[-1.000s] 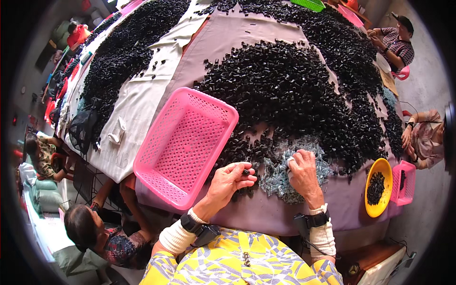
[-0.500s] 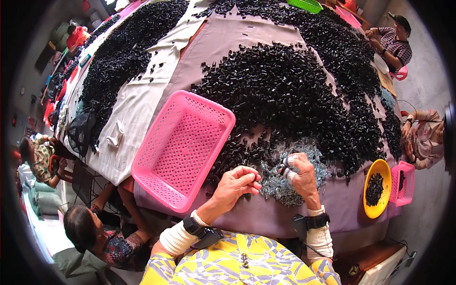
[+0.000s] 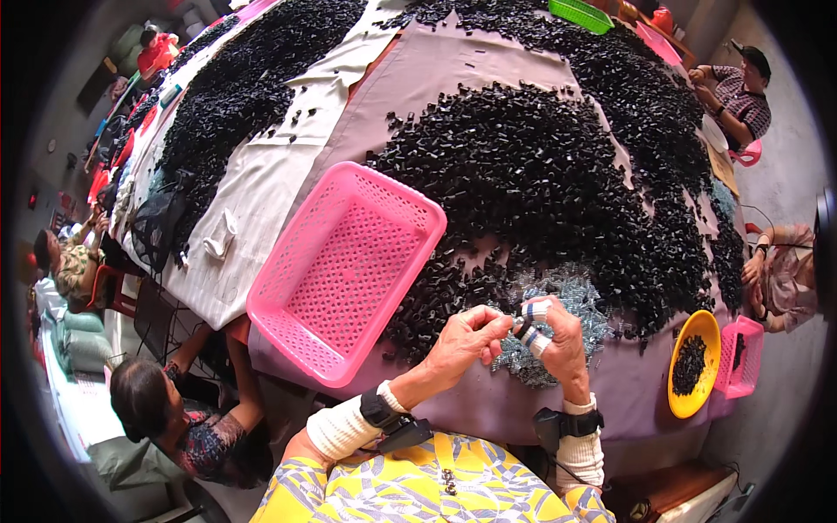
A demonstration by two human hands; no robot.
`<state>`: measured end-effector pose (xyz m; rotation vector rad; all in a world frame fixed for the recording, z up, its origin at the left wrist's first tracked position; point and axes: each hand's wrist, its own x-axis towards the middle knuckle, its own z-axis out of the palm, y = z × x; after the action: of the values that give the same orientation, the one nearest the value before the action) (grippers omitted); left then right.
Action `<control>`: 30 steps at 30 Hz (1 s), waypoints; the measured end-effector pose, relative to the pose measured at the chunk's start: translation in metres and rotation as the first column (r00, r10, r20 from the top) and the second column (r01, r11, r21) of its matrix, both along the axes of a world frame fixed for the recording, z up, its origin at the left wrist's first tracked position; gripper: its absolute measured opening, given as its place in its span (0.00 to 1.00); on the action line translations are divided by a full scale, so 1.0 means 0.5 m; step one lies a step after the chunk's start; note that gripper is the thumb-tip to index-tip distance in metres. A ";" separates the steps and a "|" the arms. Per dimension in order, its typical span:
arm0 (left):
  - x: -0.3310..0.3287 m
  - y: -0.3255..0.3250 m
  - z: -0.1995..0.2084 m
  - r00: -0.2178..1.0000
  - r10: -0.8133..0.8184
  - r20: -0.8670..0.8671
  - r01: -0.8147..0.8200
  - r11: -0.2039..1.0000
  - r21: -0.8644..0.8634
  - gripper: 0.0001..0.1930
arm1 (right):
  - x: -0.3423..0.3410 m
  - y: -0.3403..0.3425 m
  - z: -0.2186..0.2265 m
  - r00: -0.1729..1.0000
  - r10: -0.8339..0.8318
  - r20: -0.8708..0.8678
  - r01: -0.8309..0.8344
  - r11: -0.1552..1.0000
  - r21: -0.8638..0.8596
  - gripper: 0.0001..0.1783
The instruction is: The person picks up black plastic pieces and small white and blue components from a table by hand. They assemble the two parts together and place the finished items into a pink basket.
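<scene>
My left hand [image 3: 466,346] is closed in a pinch, thumb against forefinger, its tip almost meeting my right hand. White and dark bands wrap the fingers of my right hand [image 3: 562,344], which are curled in and closed. Whatever lies between the fingertips is too small and hidden to make out. Both hands hover over the near edge of a heap of small bluish-grey, shiny pieces [image 3: 586,301]. Behind it spreads a large pile of small black pieces [image 3: 523,166]. An open pink perforated basket [image 3: 261,305] lies left of my left hand, with nothing seen inside.
At the right edge stand a yellow bowl [image 3: 708,383] holding black pieces [image 3: 688,364] and a small pink basket [image 3: 745,349]. A white cloth [image 3: 221,235] lies on the left table. Co-workers sit around, one [image 3: 179,410] close at my left. A green basket [image 3: 582,14] is far off.
My left hand has moved right, bringing its fingertips up to my right hand. My right hand has turned its fingers toward the left one. The view has shifted slightly.
</scene>
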<state>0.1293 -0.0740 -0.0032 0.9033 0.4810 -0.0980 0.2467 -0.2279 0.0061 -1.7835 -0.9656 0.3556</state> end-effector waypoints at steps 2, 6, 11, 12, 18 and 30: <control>0.002 0.003 -0.002 1.000 -0.005 0.010 0.004 0.997 0.074 0.09 | -0.005 0.012 0.015 0.913 0.084 0.398 -0.049 0.994 -0.095 0.16; 0.005 0.003 -0.007 1.000 0.029 0.009 -0.029 0.995 0.095 0.11 | -0.005 0.026 0.018 0.952 -0.001 0.306 0.014 0.999 -0.040 0.19; -0.013 -0.002 0.026 0.999 0.035 0.023 -0.039 0.973 0.228 0.08 | -0.024 0.029 0.011 0.941 -0.062 -0.333 0.074 0.997 0.024 0.29; -0.019 -0.004 0.034 0.997 -0.026 0.068 0.003 0.949 0.314 0.08 | -0.031 0.037 0.008 0.940 -0.061 -0.335 0.073 0.997 0.025 0.29; -0.030 -0.036 0.036 0.920 0.011 0.392 -0.331 0.556 0.762 0.14 | -0.083 0.100 -0.016 0.734 -0.003 -0.679 0.266 0.921 0.283 0.28; -0.034 -0.019 0.012 0.844 0.085 0.530 -0.521 0.368 0.771 0.09 | -0.112 0.131 -0.016 0.678 0.066 -0.732 0.229 0.927 0.296 0.32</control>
<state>0.1120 -0.0836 0.0029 1.8501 0.2670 0.8079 0.1908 -0.1626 -0.0016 -1.1507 -0.3237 0.7184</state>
